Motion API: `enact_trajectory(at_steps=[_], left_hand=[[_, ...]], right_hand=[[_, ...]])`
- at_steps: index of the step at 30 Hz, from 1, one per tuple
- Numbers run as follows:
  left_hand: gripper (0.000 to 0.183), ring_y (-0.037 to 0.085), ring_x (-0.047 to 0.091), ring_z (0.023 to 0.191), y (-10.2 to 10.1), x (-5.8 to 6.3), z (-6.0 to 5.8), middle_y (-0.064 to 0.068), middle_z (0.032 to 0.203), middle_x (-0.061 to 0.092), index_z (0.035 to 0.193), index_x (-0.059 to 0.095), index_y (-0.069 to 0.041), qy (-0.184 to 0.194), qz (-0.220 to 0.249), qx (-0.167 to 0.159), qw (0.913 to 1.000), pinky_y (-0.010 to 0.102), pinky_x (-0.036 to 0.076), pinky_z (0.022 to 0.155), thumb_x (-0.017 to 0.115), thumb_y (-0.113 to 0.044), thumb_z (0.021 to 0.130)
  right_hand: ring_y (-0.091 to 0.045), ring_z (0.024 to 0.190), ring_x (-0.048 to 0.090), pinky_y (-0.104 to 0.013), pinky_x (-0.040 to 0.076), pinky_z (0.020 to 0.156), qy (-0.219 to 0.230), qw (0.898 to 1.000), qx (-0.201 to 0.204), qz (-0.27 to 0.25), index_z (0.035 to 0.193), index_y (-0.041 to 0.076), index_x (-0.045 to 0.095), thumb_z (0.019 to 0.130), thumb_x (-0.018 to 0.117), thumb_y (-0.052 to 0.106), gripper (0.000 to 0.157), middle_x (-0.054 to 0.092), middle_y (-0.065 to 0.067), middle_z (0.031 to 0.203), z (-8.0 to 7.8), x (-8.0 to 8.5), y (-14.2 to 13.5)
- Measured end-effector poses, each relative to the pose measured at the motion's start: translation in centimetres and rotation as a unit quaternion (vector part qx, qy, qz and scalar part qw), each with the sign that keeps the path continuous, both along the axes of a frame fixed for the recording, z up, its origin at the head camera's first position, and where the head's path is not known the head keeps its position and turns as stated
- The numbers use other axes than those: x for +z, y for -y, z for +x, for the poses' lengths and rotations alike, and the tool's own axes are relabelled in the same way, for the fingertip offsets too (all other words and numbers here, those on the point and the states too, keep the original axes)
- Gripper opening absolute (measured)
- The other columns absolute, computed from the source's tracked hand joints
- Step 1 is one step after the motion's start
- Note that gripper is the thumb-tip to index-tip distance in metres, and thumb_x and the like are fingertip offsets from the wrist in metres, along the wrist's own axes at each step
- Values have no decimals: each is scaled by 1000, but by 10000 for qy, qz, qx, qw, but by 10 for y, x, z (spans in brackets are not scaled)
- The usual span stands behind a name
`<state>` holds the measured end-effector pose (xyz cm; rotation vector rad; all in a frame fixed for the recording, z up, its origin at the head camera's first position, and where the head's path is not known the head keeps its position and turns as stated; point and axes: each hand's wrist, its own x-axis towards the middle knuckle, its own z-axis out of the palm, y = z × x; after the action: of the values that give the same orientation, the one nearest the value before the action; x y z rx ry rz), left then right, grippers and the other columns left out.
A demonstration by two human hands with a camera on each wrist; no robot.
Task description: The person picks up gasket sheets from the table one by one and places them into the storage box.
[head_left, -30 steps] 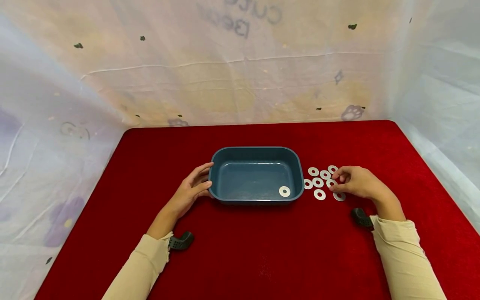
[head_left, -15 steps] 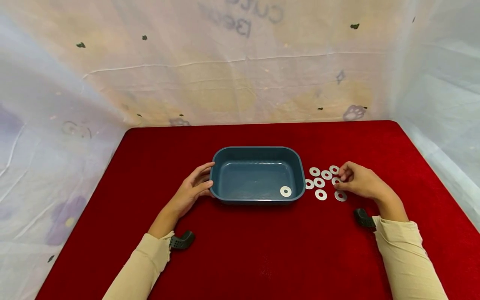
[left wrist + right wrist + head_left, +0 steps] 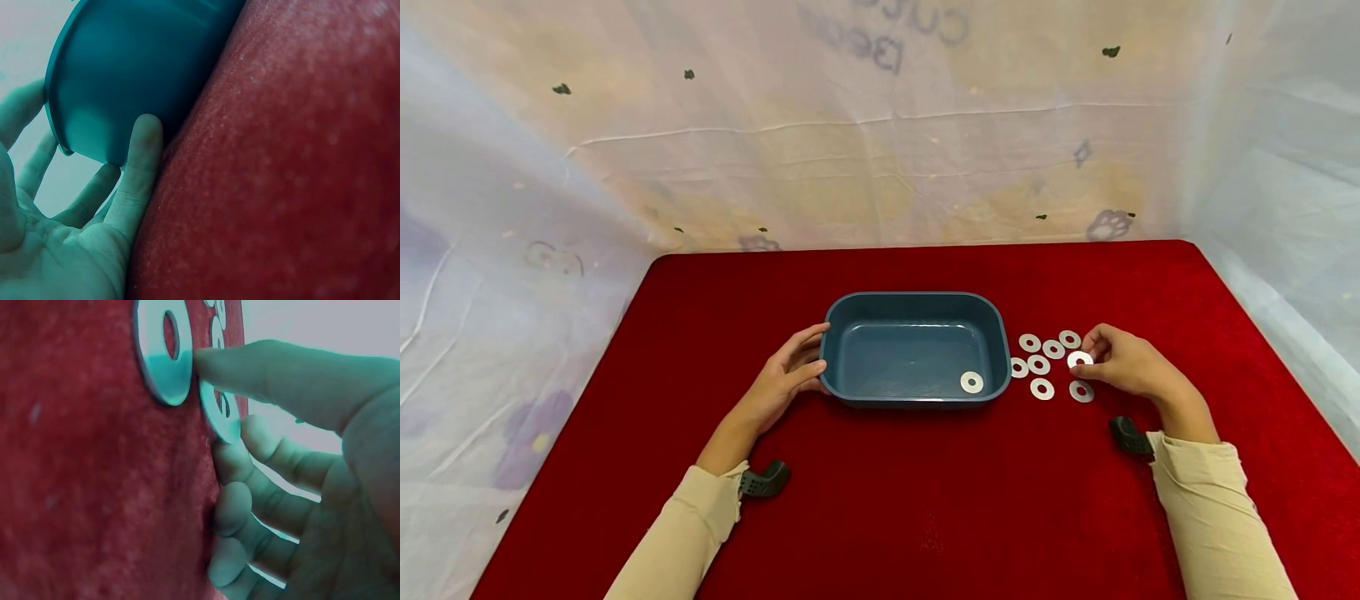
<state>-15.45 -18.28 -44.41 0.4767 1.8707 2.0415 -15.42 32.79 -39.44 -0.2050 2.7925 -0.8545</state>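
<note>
A flat metal washer (image 3: 1073,356) is pinched between the thumb and fingertips of my right hand (image 3: 1123,362). In the right wrist view this washer (image 3: 229,429) tilts up off the red cloth, thumb on one side. Several more washers (image 3: 1047,395) lie flat around it, right of the blue-grey bin (image 3: 917,403). One washer (image 3: 963,385) lies inside the bin at its front right corner. My left hand (image 3: 782,379) rests against the bin's left end, fingers spread and fairly straight. The left wrist view shows the thumb (image 3: 142,156) along the wall and fingertips near the rim.
A red cloth (image 3: 880,500) covers the table. Pale patterned sheets (image 3: 850,183) hang behind it and on both sides. A dark wrist device (image 3: 765,481) sits at the left cuff, another dark device (image 3: 1127,436) at the right cuff.
My right hand has drawn slightly right and lifted one edge of a washer from the group, so it now tilts and shines. The left hand and bin stay in place.
</note>
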Motion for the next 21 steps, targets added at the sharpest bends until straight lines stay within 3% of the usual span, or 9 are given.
enact_trajectory(at_steps=[4,9,15,21], left_hand=[[57,23,52,126,0,1,0,17,156,33,156,30,-16,-3,-17,3,10000,30,58,83,52,-11,103],[57,22,52,125,0,0,0,17,156,34,156,30,-16,12,-19,-7,10000,30,58,83,52,-11,103],[58,21,54,123,-1,0,1,19,155,34,156,30,-16,26,-24,-9,10000,30,58,82,53,-12,103],[58,22,55,122,-1,1,1,20,155,35,156,29,-15,-18,-28,1,10000,31,58,82,53,-12,103]], right_hand=[[-7,70,49,-24,42,63,-15,9999,128,19,106,5,61,85,78,21,32,59,-6,87,1,1,-1],[-8,73,53,-24,44,66,-127,9982,584,53,120,7,65,89,75,21,36,62,-3,88,4,4,-8],[-3,70,53,-22,46,64,-126,9947,982,-262,118,2,66,84,77,9,36,61,-3,90,7,2,-17],[-3,69,52,-21,45,63,-211,9950,953,-219,116,2,67,83,77,8,34,62,-3,89,6,3,-17]])
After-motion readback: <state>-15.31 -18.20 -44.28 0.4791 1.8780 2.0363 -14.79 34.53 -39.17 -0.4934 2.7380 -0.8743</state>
